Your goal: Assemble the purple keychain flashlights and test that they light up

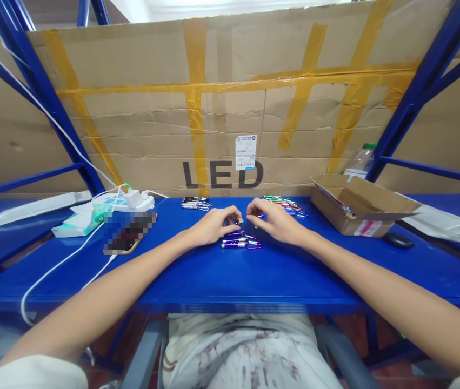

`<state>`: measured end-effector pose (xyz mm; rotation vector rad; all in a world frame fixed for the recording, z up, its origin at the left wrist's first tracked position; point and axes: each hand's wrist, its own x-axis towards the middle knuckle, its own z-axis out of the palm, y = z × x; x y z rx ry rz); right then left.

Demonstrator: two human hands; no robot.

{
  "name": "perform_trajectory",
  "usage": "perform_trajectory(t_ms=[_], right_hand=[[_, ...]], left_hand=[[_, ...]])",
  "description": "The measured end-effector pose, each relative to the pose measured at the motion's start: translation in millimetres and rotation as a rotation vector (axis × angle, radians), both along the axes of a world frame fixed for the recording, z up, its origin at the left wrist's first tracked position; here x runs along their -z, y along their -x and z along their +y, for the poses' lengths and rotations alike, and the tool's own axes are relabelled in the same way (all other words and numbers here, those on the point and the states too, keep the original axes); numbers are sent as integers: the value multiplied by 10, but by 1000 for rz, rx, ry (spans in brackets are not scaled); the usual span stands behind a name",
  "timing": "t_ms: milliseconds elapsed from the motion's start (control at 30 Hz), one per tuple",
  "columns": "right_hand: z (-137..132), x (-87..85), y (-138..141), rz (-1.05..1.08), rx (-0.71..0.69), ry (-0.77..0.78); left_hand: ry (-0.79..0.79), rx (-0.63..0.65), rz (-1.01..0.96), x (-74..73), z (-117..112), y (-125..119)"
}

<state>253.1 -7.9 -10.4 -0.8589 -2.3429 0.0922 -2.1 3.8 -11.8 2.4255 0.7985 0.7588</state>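
Purple clip-on tubes point(234, 245) are mid-table, just nearside of both hands. Left hand's point(217, 225) fingertips are nearly together by some small pale bit point(241, 220), right hand's point(277, 220) loosely curled; can't tell if either's gripping anything. Open carton's point(362, 208) far right.

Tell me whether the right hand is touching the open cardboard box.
Apart. The head view shows it: a stretch of blue tabletop lies visible between the right hand and the open cardboard box.
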Motion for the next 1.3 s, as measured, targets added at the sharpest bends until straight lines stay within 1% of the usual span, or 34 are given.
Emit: perform_trajectory(t_ms=[133, 267, 467, 600, 800, 867, 967, 1100, 1167, 1300], right_hand=[[-89, -34, 42, 30, -59, -47], [-90, -12, 50, -4, -109, -92], [-59, 13, 65, -21, -128, -138], [-71, 12, 79, -15, -130, -139], [-102, -4, 104, -21, -116, -102], [-102, -18, 98, -16, -61, -93], [-67, -34, 51, -34, 58, -67], [7, -26, -50, -169, 147, 25], [25, -19, -84, -238, 151, 75], [2, -27, -91, -328, 97, 155]], left_hand=[[-5, 4, -15, 20, 3, -4], [6, 6, -23, 30, 6, -11], [24, 29, -33, 25, -9, -21], [39, 39, -39, 23, 2, -18], [74, 58, -58, 37, 34, -1], [77, 52, -65, 42, 42, 6], [47, 34, -48, 42, 48, 14], [-23, 22, -16, 17, 42, 20], [-62, 17, 5, 1, 35, 23], [-118, 21, 50, -14, 29, 31]])
